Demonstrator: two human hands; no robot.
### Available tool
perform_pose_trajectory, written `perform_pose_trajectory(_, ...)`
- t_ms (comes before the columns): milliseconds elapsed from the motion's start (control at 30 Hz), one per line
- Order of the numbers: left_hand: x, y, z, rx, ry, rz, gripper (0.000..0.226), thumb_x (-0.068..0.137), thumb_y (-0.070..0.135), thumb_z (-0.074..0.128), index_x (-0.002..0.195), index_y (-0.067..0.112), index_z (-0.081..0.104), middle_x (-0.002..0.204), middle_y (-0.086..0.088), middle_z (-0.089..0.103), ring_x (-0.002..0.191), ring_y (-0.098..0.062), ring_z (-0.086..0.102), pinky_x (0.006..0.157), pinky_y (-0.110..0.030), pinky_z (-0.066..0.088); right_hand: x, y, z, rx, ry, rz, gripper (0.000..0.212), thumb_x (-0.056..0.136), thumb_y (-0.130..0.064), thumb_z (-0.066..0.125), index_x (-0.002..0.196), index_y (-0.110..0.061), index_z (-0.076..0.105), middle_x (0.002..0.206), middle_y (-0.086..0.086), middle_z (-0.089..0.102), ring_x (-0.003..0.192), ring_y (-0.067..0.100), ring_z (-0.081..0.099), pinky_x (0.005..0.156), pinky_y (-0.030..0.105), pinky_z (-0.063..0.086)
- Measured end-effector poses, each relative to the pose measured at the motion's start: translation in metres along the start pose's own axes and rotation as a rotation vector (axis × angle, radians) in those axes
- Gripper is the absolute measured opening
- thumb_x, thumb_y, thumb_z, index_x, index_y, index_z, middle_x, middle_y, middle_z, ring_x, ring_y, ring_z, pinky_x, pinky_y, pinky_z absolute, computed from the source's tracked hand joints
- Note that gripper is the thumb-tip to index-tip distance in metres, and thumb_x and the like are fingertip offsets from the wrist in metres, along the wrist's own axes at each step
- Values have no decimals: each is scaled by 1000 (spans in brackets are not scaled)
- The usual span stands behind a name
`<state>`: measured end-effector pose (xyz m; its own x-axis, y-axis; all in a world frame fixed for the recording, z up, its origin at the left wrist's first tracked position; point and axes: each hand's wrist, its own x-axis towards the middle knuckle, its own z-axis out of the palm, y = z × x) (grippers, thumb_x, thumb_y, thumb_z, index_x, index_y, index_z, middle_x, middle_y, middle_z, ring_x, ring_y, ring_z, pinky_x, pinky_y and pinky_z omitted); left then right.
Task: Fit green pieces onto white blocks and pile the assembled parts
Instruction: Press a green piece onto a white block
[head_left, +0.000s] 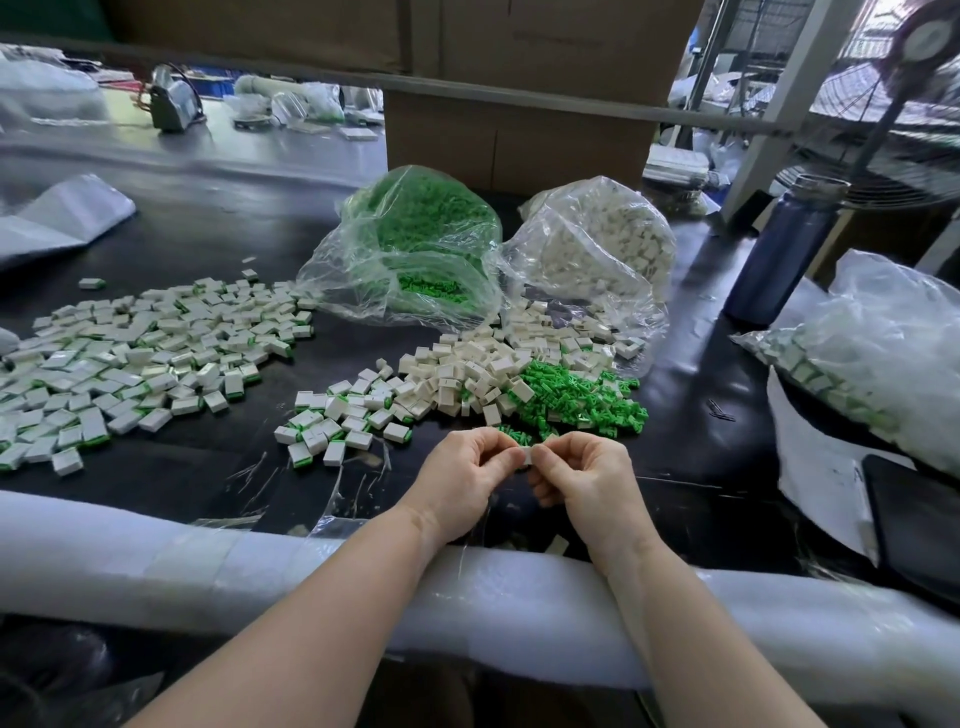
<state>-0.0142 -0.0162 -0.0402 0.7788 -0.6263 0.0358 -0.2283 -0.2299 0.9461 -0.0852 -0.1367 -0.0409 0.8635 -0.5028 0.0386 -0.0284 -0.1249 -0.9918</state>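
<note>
I pinch a white block (527, 457) between my left hand (467, 475) and right hand (584, 475), with the green pieces (576, 400) just beyond, nearer my right.

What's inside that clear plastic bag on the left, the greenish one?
The clear bag is packed with small green pieces, some spilling toward its mouth. Its lower layers and anything beneath it are hidden by the crumpled plastic.

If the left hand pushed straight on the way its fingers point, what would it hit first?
Likely the small white block it pinches, then at once the right hand's fingertips pinching the other side.
</note>
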Motion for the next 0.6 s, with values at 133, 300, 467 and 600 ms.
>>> perform_pose_trajectory(133,0,1,1,34,7,-1,14,91,22,59,86,11,67,82,-10,68,76,-18,58,82,-44,50,1,1,0,-17,0,-3,16,87,-4,62,71,-6,65,51,-1,62,48,7,57,48,18,48)
perform_pose_trajectory(300,0,2,4,2,78,1,13,88,23,62,95,14,69,88,-9,70,85,-25,65,85,-43,51,1,0,-1,62,52,-33,12,84,-3,66,72,-5,66,54,1,64,49,8,58,48,19,49)
perform_pose_trajectory(467,-1,3,5,18,81,23,15,87,18,63,90,32,67,84,-5,71,81,-23,67,81,-40,54,-2,-3,-1,77,11,-55,12,80,-1,69,70,-6,64,55,1,65,48,7,58,46,18,48)
perform_pose_trajectory(600,-2,4,5,38,96,6,19,84,14,62,81,33,65,78,0,70,76,-18,67,78,-35,55,-3,-4,-1,47,-25,-89,12,79,0,70,69,-5,64,55,2,64,48,8,57,46,18,47)
